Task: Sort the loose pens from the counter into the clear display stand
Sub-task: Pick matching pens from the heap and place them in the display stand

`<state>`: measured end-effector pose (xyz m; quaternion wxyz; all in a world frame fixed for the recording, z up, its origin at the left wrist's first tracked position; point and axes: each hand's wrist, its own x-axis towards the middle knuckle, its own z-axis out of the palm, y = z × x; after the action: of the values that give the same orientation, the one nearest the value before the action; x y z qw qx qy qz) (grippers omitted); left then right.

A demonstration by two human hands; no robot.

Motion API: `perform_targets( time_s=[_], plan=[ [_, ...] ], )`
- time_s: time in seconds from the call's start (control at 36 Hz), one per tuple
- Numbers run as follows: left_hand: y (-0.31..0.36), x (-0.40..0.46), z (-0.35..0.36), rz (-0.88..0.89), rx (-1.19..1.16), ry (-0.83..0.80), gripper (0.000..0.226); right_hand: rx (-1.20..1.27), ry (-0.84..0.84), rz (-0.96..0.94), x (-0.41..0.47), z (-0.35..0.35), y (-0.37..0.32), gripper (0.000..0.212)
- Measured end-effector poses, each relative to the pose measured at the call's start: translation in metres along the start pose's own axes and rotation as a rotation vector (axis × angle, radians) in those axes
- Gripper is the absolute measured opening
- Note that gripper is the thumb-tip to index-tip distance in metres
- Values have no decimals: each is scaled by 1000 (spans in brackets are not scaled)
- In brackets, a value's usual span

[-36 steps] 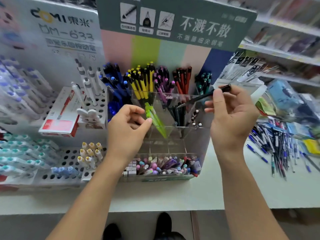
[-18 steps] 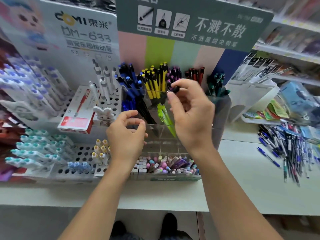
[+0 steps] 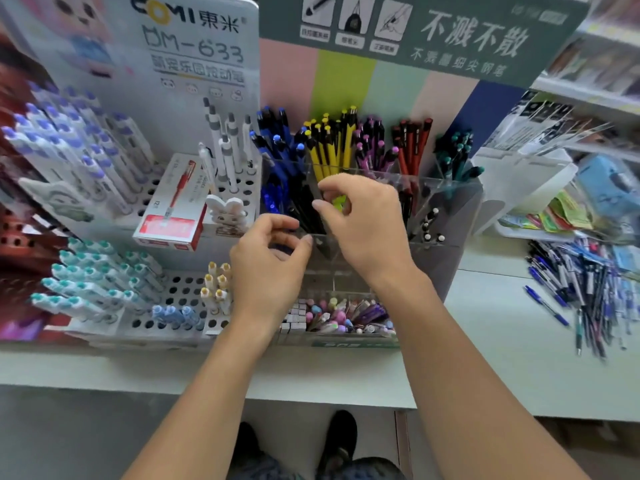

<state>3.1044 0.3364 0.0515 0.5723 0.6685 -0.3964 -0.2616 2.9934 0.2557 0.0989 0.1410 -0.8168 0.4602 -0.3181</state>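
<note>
Pens point(image 3: 588, 289) still waiting to be sorted lie in a loose heap on the counter point(image 3: 485, 341) at the far right, well apart from both your hands. Your right hand point(image 3: 367, 223) hovers over the front compartments of the clear display stand point(image 3: 446, 216), thumb and forefinger curled toward each other above the black pens point(image 3: 304, 206) and just beside a green one point(image 3: 337, 202); whether it pinches a pen end or has already let go, I cannot tell, because the fingers hide it. Your left hand point(image 3: 268, 258) sits just left of it at the stand's near edge, fingers loosely curled with nothing visibly held.

If a pen is under those fingertips, lower it tip down into the slot that matches its colour, and release only once it leans against its neighbours. Use the left hand to part the standing black pens so the newcomer doesn't jam or tip out. Then reach right across the counter for the heap, taking one pen at a time.
</note>
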Motion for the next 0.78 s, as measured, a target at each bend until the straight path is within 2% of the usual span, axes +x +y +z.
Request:
perform_targets(
  time_s=[0.08,0.14,0.25,0.33,0.39,0.47,0.56,0.64,0.78],
  plan=[
    [6,-10,22,54,-82,-45,13,103,169,-13,-23,-26,13,8],
    [11,-20,45,75,-114,-103,14,142,257,16,-42,-45,30,12],
    [27,-47,106,75,-114,-294,12,178,396,244,-74,-83,92,24],
    [41,-70,160,46,-29,-515,13,177,457,441,-99,-114,154,31],
    [46,-86,201,10,58,-654,12,161,406,585,-119,-134,197,31],
    [49,-113,271,-57,177,-775,15,93,196,808,-154,-160,274,17],
    [46,-144,350,-273,202,-834,17,31,1,979,-195,-188,351,17],
    [35,-175,419,-511,199,-864,25,43,-39,1070,-232,-220,405,15],
    [27,-217,505,-668,197,-809,20,39,-76,1164,-262,-268,488,27]
  ],
)
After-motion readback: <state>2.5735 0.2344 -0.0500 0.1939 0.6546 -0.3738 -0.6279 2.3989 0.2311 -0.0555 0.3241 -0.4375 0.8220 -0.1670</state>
